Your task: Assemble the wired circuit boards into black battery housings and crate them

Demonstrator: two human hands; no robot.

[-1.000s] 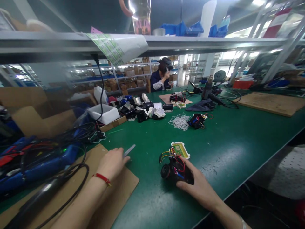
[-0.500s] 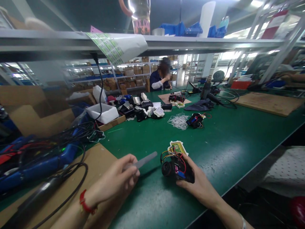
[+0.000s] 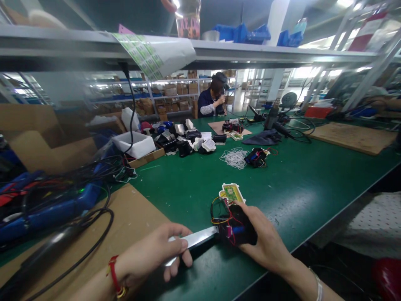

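My right hand (image 3: 263, 242) grips a small black device (image 3: 236, 228) with red, yellow and blue wires, resting on the green table (image 3: 300, 188) near its front edge. A green circuit board in a white frame (image 3: 232, 192) hangs off those wires just beyond it. My left hand (image 3: 153, 255), with a red cord at the wrist, pinches flat metal tweezers (image 3: 196, 238). Their tip touches the left side of the black device.
A cardboard mat (image 3: 134, 213) lies at the left under black cables and blue tools (image 3: 53, 209). Further back are black and white parts (image 3: 188, 142), a white wire bundle (image 3: 233, 158), another wired device (image 3: 257, 156) and a wooden board (image 3: 354, 136). A person (image 3: 213, 98) sits at the far end.
My left hand picked the tweezers up off the cardboard mat and carried them right until the tip reached the black device. My right hand kept hold and tilted the device slightly.
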